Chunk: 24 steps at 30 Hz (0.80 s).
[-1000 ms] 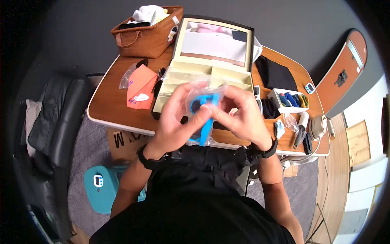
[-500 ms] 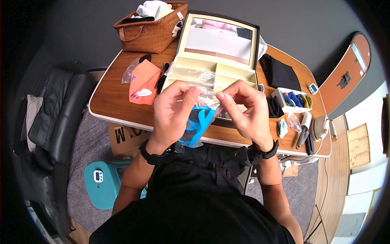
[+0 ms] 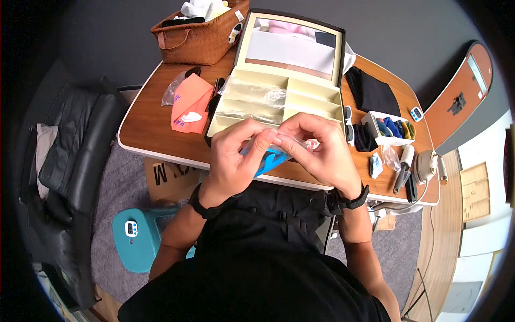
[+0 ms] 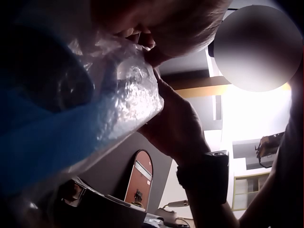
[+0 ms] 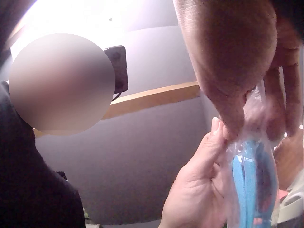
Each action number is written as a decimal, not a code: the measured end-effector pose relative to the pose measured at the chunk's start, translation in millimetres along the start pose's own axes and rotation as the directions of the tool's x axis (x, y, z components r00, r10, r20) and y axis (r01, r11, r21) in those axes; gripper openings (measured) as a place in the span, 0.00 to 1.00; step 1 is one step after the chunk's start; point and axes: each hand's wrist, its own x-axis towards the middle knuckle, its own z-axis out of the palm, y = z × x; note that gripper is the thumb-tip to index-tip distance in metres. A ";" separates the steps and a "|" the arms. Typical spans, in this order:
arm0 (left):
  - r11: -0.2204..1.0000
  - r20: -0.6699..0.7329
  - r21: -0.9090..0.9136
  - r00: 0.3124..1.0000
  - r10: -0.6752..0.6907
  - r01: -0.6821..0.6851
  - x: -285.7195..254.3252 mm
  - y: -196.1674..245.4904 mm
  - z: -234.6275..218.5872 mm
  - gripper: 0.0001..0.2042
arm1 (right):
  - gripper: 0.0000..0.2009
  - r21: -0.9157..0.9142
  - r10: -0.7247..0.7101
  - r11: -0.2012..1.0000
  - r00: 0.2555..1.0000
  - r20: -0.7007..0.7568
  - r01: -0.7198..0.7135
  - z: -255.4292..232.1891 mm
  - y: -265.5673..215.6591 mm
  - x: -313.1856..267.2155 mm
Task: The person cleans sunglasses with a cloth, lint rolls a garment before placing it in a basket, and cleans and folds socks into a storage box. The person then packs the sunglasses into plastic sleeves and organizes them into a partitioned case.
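Note:
Blue-framed sunglasses (image 3: pixel 272 160) with dark lenses sit inside a clear plastic bag (image 4: pixel 135 97), in front of the person's body at the table's near edge. The left hand (image 3: pixel 232 161) pinches the bag's upper end between thumb and fingers. Close beside it, the right hand (image 3: pixel 325 154) pinches the same end, the two thumb tips nearly meeting. In the right wrist view the sunglasses (image 5: pixel 244 190) hang below the pinched plastic. Most of them is hidden behind the hands in the head view. Beyond the hands stands a cream compartment box (image 3: pixel 314 92), its windowed lid (image 3: pixel 294 45) raised.
Clear plastic bags (image 3: pixel 257 95) lie in the box's left compartments. An orange pouch (image 3: pixel 194 102) and a woven basket (image 3: pixel 196 45) are at left. On the right are folded black cloth (image 3: pixel 373 94), a white box (image 3: pixel 396 140) of colourful rolls, and white-framed sunglasses (image 3: pixel 348 126).
The sunglasses, first held up in front of the hands, then hanging below them, are now mostly behind the hands. Both hands have shifted along the bag, and their fingertips have come together at its end.

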 end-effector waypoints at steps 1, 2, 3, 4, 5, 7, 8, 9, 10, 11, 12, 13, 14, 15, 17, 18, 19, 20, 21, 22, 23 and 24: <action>0.987 0.040 0.132 0.996 0.082 -0.087 -0.1 0.5 -1.3 0.05 | 0.06 0.004 0.005 1.000 1.000 0.020 -0.005 1.3 0.8 0.0; 0.985 0.040 0.124 0.992 0.117 -0.121 0.6 4.0 0.6 0.06 | 0.06 0.007 0.003 1.000 1.000 0.025 -0.003 1.4 1.5 0.2; 0.985 0.037 0.127 0.993 0.115 -0.119 0.6 7.1 -1.4 0.06 | 0.06 0.007 -0.029 1.000 0.998 0.049 0.028 0.7 2.3 -0.4; 0.965 0.045 0.190 0.983 0.176 -0.181 0.5 9.5 -3.5 0.06 | 0.06 0.007 -0.060 0.998 0.995 0.073 0.060 0.7 2.7 -0.6; 0.937 0.058 0.250 0.970 0.236 -0.243 0.2 10.3 -5.3 0.06 | 0.06 0.009 -0.060 0.998 0.995 0.076 0.060 2.2 1.7 -1.3; 0.956 -0.025 0.206 0.975 0.220 -0.210 -2.6 5.9 -7.3 0.06 | 0.06 0.095 0.043 0.994 0.996 0.083 -0.051 5.3 -1.4 -3.6; 0.970 -0.106 0.158 0.974 0.202 -0.184 -3.9 3.4 -9.2 0.06 | 0.06 0.097 0.042 0.994 0.996 0.084 -0.050 6.5 -0.4 -3.7; 0.978 -0.125 0.110 0.974 0.188 -0.175 -3.3 0.9 -15.3 0.06 | 0.06 0.145 0.047 0.988 0.997 0.059 -0.055 8.5 2.2 -4.3; 0.979 -0.170 0.099 0.966 0.194 -0.179 -3.4 -0.2 -17.2 0.08 | 0.06 0.192 0.053 0.980 0.998 0.034 -0.059 10.6 5.1 -5.1; 0.979 -0.217 0.087 0.956 0.200 -0.185 -3.3 -1.5 -19.1 0.09 | 0.06 0.193 0.051 0.980 0.998 0.035 -0.057 10.8 9.8 -7.9; 0.988 -0.326 -0.032 0.936 0.132 -0.151 -1.8 -5.5 -31.0 0.09 | 0.06 0.182 0.140 0.973 0.990 0.005 -0.139 8.7 16.9 -12.9; 0.979 -0.423 -0.154 0.904 0.054 -0.130 4.7 -3.0 -41.2 0.10 | 0.06 0.175 0.226 0.960 0.974 -0.027 -0.218 6.2 25.5 -17.2; 0.948 -0.504 -0.275 0.864 -0.001 -0.159 9.7 3.5 -47.2 0.11 | 0.06 0.244 0.257 0.939 0.966 -0.030 -0.242 3.3 36.4 -21.8; 0.949 -0.507 -0.274 0.862 -0.006 -0.155 8.6 3.0 -49.1 0.11 | 0.04 0.280 0.243 0.932 0.970 -0.011 -0.231 2.9 36.5 -22.3; 0.967 -0.503 -0.223 0.864 -0.009 -0.120 7.0 0.3 -51.6 0.11 | 0.03 0.230 0.174 0.958 0.985 0.007 -0.171 11.7 29.5 -24.9; 0.976 -0.507 -0.182 0.862 0.008 -0.116 3.7 -2.5 -41.1 0.11 | 0.06 0.223 0.135 0.965 0.990 0.035 -0.140 18.2 14.0 -20.6; 0.975 -0.482 -0.172 0.875 0.039 -0.138 -0.9 -5.5 -30.3 0.12 | 0.11 0.271 0.154 0.948 0.986 0.066 -0.166 26.9 6.5 -18.1; 0.975 -0.517 -0.164 0.855 0.047 -0.153 -4.0 -3.1 -19.3 0.12 | 0.13 0.250 0.077 0.964 0.995 0.062 -0.090 36.1 4.8 -16.3; 0.974 -0.552 -0.156 0.832 0.053 -0.165 -5.1 0.9 -7.8 0.13 | 0.15 0.229 0.003 0.973 0.998 0.060 -0.016 43.6 4.0 -16.0; 0.956 -0.593 -0.206 0.804 0.049 -0.210 -2.2 8.0 2.3 0.12 | 0.16 0.216 -0.016 0.976 0.996 0.092 -0.005 47.3 0.3 -16.5; 0.956 -0.596 -0.208 0.802 0.046 -0.209 -3.0 9.5 5.5 0.12 | 0.17 0.204 -0.031 0.979 0.991 0.127 0.005 50.6 -2.9 -17.8; 0.945 -0.594 -0.254 0.804 0.015 -0.205 -4.8 10.4 7.7 0.12 | 0.16 0.208 -0.039 0.978 0.994 0.101 0.017 56.2 -0.9 -20.5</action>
